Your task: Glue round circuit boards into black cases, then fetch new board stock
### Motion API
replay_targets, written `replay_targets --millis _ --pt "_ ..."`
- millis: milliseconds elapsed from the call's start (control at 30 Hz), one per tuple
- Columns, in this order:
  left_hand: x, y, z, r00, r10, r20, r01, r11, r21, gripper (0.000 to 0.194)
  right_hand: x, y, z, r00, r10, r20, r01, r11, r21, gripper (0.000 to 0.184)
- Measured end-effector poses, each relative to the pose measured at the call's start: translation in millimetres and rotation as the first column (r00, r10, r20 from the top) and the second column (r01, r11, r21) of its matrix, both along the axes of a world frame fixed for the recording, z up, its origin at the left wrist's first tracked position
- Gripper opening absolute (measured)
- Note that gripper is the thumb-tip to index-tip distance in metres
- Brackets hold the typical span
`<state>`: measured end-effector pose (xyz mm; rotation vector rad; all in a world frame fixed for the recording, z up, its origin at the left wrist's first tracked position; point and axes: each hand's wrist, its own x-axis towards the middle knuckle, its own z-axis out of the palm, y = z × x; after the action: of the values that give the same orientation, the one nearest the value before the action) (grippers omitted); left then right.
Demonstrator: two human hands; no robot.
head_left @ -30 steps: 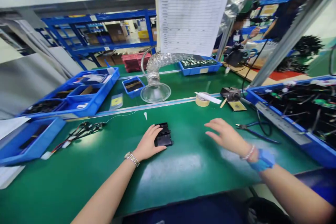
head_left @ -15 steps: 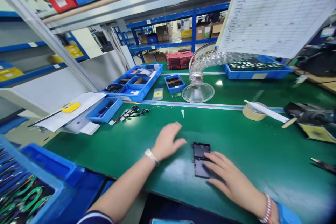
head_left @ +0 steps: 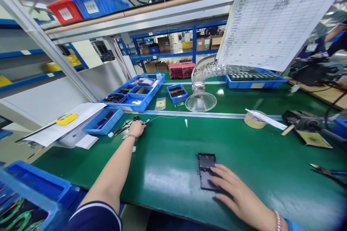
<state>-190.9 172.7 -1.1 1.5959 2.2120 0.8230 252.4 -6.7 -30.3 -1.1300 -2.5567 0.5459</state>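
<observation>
A flat black plastic part (head_left: pixel 205 169) lies on the green bench mat (head_left: pixel 168 158) near the front edge. My right hand (head_left: pixel 235 192) rests on its near end with the fingers spread flat. My left hand (head_left: pixel 136 128) is stretched far out to the left, fingers curled over a bundle of thin coloured wires with connectors (head_left: pixel 123 127) that lies by a small blue tray (head_left: pixel 104 120). A watch sits on the left wrist and a beaded bracelet on the right.
Blue parts bins (head_left: pixel 130 95) line the back left; a clear fume-extractor funnel (head_left: pixel 200 101), a tape roll (head_left: pixel 254 119), a soldering iron stand (head_left: pixel 303 122) and pliers (head_left: pixel 328 172) sit to the right. A printed sheet (head_left: pixel 273 18) hangs overhead. Another person works at the far right.
My left hand has left the black part and reached out left to the wire bundle. My right hand has come down onto the black part. The view has swung left.
</observation>
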Motion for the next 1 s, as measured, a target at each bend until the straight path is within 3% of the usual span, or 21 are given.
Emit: replay_targets --millis 100,167,300,333,433,467,533,600,733,800,900,1000 --pt "2 -12 26.6 0.979 0.0 0.203 -0.024 0.993 0.113 0.03 -2 6 7.2 0.997 -0.033 -0.075 0.037 0.998 0.046 0.037" --pt "14 -25 50.0 0.938 -0.067 0.34 -0.002 0.98 0.199 0.038 -6 11 18.2 0.988 -0.048 -0.145 0.055 0.997 0.05 0.036" --pt "77 -68 87.0 0.803 -0.276 0.529 0.129 0.946 0.298 0.044 -28 24 55.3 0.936 -0.048 -0.349 0.044 0.999 -0.018 0.034" --pt "98 -81 91.4 0.746 -0.325 0.581 0.165 0.936 0.312 0.043 -36 27 65.4 0.909 -0.048 -0.414 0.031 0.998 -0.048 0.033" --pt "159 -118 92.9 0.409 -0.366 0.836 0.25 0.926 0.283 0.035 -62 32 88.5 0.796 -0.109 -0.596 0.0 0.984 -0.179 0.03" --pt "175 -128 90.5 0.331 -0.358 0.873 0.279 0.921 0.272 0.033 -69 33 92.9 0.759 -0.143 -0.635 -0.003 0.975 -0.223 0.026" --pt "200 -140 83.7 0.258 -0.352 0.9 0.315 0.911 0.266 0.028 -77 34 97.4 0.716 -0.194 -0.671 0.016 0.965 -0.263 0.015" --pt "212 -145 76.6 0.249 -0.368 0.896 0.351 0.896 0.27 0.022 -77 33 98.2 0.698 -0.212 -0.684 0.044 0.966 -0.254 0.014" --pt "212 -142 67.9 0.382 -0.409 0.829 0.46 0.862 0.213 0.018 -57 28 98.0 0.592 -0.318 -0.741 -0.003 0.918 -0.396 0.02" --pt "212 -141 66.3 0.42 -0.405 0.812 0.454 0.869 0.199 0.018 -48 26 97.3 0.582 -0.378 -0.72 -0.015 0.88 -0.474 0.017" --pt "222 -143 65.6 0.377 -0.426 0.823 0.45 0.861 0.239 0.016 -45 24 93.5 0.663 -0.347 -0.664 0.02 0.894 -0.448 0.015" --pt "235 -147 67.0 0.345 -0.476 0.809 0.474 0.832 0.288 0.017 -48 21 91.8 0.66 -0.308 -0.686 0.021 0.919 -0.393 0.016"
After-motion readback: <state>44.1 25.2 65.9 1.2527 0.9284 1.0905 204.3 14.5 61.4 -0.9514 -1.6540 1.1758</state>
